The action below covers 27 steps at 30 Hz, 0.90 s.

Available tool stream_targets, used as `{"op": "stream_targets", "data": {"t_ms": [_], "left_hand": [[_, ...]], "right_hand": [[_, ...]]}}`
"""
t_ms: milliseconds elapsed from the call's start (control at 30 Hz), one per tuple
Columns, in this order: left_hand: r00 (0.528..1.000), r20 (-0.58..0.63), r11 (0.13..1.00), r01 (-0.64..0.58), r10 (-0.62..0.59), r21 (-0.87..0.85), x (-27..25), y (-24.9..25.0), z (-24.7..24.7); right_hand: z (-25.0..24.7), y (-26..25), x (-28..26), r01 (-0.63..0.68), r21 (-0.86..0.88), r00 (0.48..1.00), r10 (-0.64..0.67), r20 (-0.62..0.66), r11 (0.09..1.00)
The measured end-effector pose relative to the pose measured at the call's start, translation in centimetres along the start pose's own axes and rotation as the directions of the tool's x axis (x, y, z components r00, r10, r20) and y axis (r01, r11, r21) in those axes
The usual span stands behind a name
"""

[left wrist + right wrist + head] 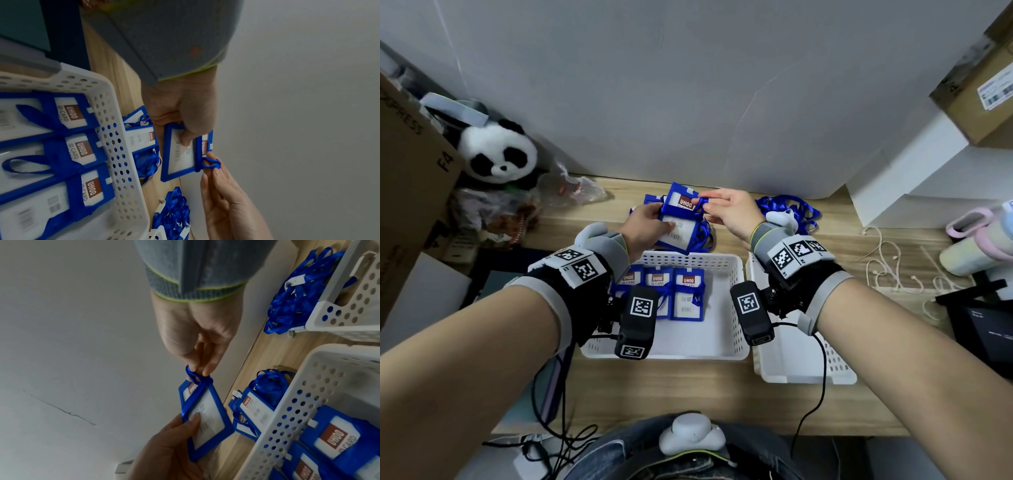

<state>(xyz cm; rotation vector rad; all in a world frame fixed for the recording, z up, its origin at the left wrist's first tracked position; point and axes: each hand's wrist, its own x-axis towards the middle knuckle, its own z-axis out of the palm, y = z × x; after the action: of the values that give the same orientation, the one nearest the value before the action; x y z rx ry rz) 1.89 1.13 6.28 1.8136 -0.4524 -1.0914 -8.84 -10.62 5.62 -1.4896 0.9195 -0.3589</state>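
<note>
A blue ID card holder [677, 221] with a "UHOO" insert hangs tilted above the wooden table, behind the white basket [726, 260]. My left hand [654, 222] grips its lower end, thumb pressed on the clear window [180, 152]. My right hand [717, 205] pinches a looped blue lanyard strap [194, 376] at the holder's top corner; the strap runs along one edge of the holder [206, 418]. In the basket lie three more blue holders [657, 291] with straps wrapped round them.
A second white basket [791, 373] stands to the right. Loose blue lanyards [787, 207] and spare holders [650, 200] lie by the back wall. Also here are a panda plush [500, 154], cardboard boxes [410, 171], a pastel cup [976, 240], a white cable [887, 263] and a dark device [983, 325].
</note>
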Motion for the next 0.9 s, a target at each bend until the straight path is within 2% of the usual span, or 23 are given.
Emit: {"op": "stream_targets", "data": {"t_ms": [167,267,367,600,667,767,900], "left_hand": [[1.000,-0.003,1.000,0.010,-0.010,-0.010,-0.3,-0.1,-0.4],[1.000,0.001,1.000,0.004,-0.004,0.013,-0.4,-0.1,-0.4],[1.000,0.013,0.999,0.003,-0.003,0.045,-0.5,-0.2,-0.3],[0.996,0.086,0.999,0.000,-0.003,0.042,-0.6,0.0,0.3],[0.995,0.100,0.999,-0.001,-0.003,0.038,-0.6,0.2,0.4],[0.996,0.085,1.000,0.027,-0.025,-0.017,-0.5,0.4,0.3],[0.997,0.065,0.997,0.053,-0.049,-0.049,-0.2,0.5,-0.2]], "right_hand": [[0.1,-0.4,-0.1,0.013,-0.041,1.000,-0.013,-0.003,0.999],[0.4,-0.5,0.0,-0.010,-0.133,1.000,0.013,0.023,0.991],[0.8,-0.3,0.3,-0.015,-0.186,0.999,0.008,-0.039,0.982],[1.8,0.7,1.1,0.062,-0.439,0.968,-0.160,-0.191,0.897],[2.0,0.7,1.1,0.091,-0.502,0.956,-0.217,-0.199,0.860],[2.0,0.4,1.0,0.179,-0.575,0.947,-0.299,-0.120,0.798],[2.1,1.4,0.6,0.335,-0.708,0.923,-0.368,0.113,0.622]]}}
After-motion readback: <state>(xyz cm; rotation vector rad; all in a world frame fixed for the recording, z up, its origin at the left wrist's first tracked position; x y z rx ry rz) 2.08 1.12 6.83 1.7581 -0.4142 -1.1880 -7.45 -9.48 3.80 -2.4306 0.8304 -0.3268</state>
